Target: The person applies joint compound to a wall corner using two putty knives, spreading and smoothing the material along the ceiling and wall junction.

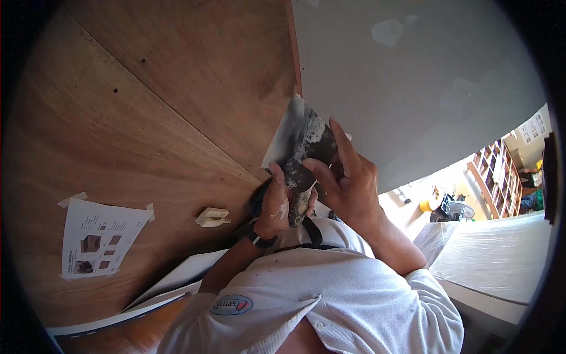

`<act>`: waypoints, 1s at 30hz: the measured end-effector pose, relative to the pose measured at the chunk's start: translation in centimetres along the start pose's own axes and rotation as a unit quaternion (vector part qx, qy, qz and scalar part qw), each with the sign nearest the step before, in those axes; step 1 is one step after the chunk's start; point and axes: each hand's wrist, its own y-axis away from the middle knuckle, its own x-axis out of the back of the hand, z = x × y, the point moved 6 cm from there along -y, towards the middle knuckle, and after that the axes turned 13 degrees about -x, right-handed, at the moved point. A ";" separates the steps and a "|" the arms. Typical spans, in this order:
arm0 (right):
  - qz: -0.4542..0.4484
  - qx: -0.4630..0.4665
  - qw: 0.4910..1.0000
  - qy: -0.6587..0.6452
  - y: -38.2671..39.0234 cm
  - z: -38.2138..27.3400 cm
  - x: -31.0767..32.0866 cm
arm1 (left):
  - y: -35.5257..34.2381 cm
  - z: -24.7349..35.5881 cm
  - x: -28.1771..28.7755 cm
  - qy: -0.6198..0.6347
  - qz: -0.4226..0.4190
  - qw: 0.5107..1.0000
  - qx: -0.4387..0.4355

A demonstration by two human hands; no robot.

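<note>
A wide putty knife [300,138] is held up in front of my chest, its dark metal blade smeared with pale filler. My left hand [276,203] is closed around the knife near its worn handle [299,210], thumb against the blade's lower left edge. White filler marks that hand. My right hand [354,183] grips the blade's right side, the thumb on its face and the index finger stretched along the edge. A small pale corner shows behind the right fingers; what it belongs to is hidden.
Brown plywood panelling [177,106] is on the left, carrying a taped printed sheet [103,239] and a cream plastic fitting [213,217]. A grey board [413,88] with filler patches spans the upper right. Plastic-wrapped goods [489,256], a fan [457,210] and a wooden rack [498,177] stand at right.
</note>
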 end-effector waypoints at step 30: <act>-0.054 -0.204 0.959 -0.191 4.2 6.4 -6.7 | -2.2 2.0 0.2 0.039 0.044 0.990 -0.129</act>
